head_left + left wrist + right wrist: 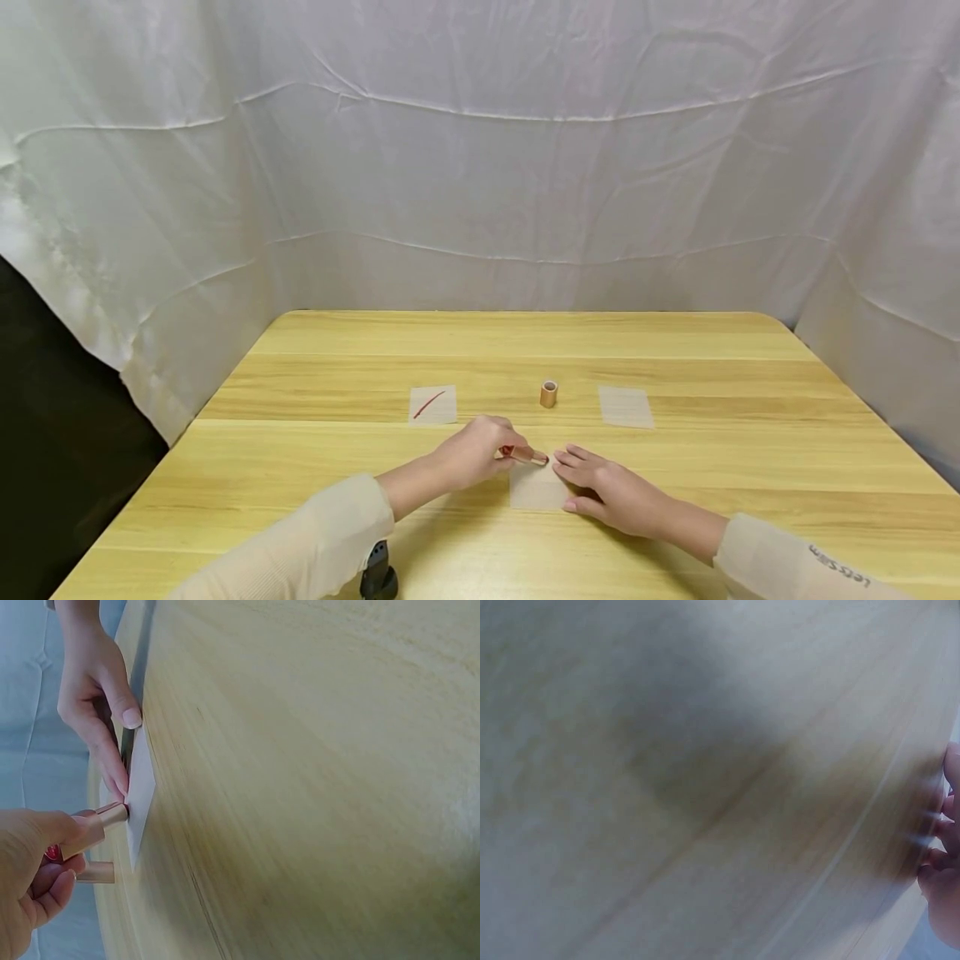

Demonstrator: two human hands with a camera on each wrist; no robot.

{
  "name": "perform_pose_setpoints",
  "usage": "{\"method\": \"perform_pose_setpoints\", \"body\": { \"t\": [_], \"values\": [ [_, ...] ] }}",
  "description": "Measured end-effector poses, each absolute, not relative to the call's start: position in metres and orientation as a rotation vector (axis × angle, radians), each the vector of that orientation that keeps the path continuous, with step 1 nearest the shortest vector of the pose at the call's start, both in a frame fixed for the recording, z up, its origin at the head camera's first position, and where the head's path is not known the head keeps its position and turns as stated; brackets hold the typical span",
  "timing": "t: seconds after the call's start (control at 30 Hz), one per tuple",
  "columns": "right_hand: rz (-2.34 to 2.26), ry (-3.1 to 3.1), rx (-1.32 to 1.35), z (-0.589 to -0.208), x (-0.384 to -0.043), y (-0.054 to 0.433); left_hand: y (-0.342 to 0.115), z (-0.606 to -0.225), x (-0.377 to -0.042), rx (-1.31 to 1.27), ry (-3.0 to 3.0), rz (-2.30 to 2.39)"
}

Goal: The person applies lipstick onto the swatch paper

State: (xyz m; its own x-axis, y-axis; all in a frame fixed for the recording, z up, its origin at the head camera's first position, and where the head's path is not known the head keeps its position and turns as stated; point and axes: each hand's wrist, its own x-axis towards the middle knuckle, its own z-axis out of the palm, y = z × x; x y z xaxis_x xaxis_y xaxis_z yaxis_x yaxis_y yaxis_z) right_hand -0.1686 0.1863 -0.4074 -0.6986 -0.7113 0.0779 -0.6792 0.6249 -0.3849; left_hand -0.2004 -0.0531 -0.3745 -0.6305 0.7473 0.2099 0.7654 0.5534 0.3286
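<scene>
My left hand [474, 454] pinches a lipstick [528, 454] with a rose-gold case between thumb and fingers. It is held aslant, its tip right at the upper part of a small pale paper square [536, 492]. In the left wrist view, the lipstick [94, 829] meets the paper [141, 787] near its far edge. My right hand [618, 493] lies palm down, with extended fingertips and thumb on the paper's right edge. Only its fingers [950, 825] show at the border of the right wrist view. The lipstick's very tip is too small to make out.
Behind the hands, the rose-gold cap [548, 395] stands upright on the wooden table [712, 350]. A paper square with a red stroke [442, 411] lies to its left, an unmarked square [626, 407] to its right. White cloth [480, 183] hangs around the table.
</scene>
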Motion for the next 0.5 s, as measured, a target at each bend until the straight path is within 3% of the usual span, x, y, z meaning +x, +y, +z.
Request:
{"method": "perform_pose_setpoints", "body": {
  "t": [0.5],
  "values": [
    [-0.611, 2.762, -1.198, -0.4066, -0.1678, 0.1854, -0.0537, -0.3724, -0.1987, -1.368, -2.7, -0.576]
  ]
}}
